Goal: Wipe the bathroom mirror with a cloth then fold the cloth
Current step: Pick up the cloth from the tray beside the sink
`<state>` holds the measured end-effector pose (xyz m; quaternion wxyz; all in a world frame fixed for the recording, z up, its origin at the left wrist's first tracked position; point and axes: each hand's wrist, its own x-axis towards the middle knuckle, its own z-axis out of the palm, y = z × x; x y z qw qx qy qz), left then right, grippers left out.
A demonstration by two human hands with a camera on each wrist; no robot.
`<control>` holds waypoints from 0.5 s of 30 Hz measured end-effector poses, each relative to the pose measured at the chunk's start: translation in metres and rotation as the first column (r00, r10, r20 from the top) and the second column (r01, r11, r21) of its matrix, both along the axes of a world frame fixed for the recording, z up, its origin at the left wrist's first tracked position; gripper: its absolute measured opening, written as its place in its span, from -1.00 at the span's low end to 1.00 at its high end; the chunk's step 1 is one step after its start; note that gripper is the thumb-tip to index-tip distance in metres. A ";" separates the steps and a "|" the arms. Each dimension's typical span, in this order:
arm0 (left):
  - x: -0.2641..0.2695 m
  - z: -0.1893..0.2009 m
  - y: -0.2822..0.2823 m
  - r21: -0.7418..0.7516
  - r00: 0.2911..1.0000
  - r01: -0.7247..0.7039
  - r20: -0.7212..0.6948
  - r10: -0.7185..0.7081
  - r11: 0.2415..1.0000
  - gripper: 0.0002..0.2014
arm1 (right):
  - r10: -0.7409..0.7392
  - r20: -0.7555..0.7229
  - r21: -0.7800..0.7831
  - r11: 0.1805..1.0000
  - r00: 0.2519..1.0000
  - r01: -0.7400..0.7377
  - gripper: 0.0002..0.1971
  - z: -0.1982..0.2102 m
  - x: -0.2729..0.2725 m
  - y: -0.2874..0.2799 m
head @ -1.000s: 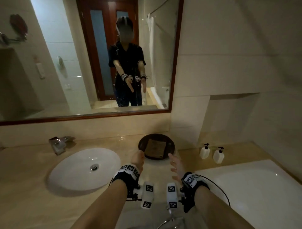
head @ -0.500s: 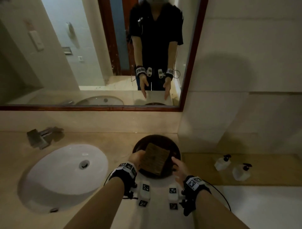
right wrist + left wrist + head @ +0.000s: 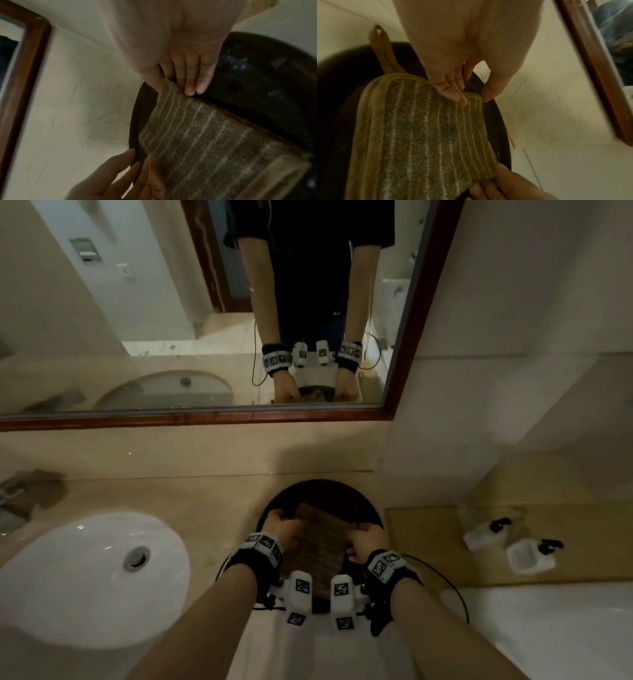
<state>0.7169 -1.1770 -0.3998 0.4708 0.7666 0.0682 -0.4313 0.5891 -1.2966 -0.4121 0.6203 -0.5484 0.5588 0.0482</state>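
Observation:
A brown striped cloth (image 3: 322, 539) lies folded on a dark round tray (image 3: 325, 486) on the counter under the mirror (image 3: 154, 302). My left hand (image 3: 287, 517) pinches its far left corner and my right hand (image 3: 356, 534) pinches its right edge. In the left wrist view, the left hand (image 3: 475, 100) has fingers on top of the cloth (image 3: 428, 135) and its thumb at the corner, over the tray (image 3: 334, 94). In the right wrist view, the right hand (image 3: 175, 89) grips a lifted corner of the cloth (image 3: 205, 142) between thumb and fingers.
A white sink basin (image 3: 92, 577) with a tap (image 3: 20, 498) sits left of the tray. Two small pump bottles (image 3: 486, 534) (image 3: 531, 556) stand on a ledge to the right. A white bathtub (image 3: 548, 638) fills the lower right. The mirror's wooden frame (image 3: 205, 417) runs just above the counter.
Both hands have moved forward from in front of the tray onto the cloth and taken hold of its corners. The head view has dropped lower and closer to the counter.

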 end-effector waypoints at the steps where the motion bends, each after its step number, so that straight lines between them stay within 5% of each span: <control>1: 0.001 -0.005 0.000 0.009 1.000 0.009 0.007 -0.009 1.000 -0.15 | 0.011 -0.010 -0.027 1.000 1.000 -0.012 -0.49 -0.004 0.002 0.000; 5: 0.006 -0.015 -0.005 0.072 0.998 0.056 0.006 -0.056 0.996 -0.31 | 0.074 -0.056 -0.119 0.990 0.996 -0.081 -0.53 -0.010 0.005 0.000; 10: 0.011 -0.013 -0.010 0.077 0.989 0.148 -0.009 -0.148 0.986 -0.36 | 0.085 -0.031 -0.176 0.980 0.996 -0.089 -0.84 -0.009 0.007 0.001; 15: 0.012 0.005 -0.003 0.014 0.974 0.220 0.053 -0.221 0.975 -0.72 | 0.133 0.058 -0.170 0.978 0.989 -0.121 -0.84 0.013 -0.002 0.005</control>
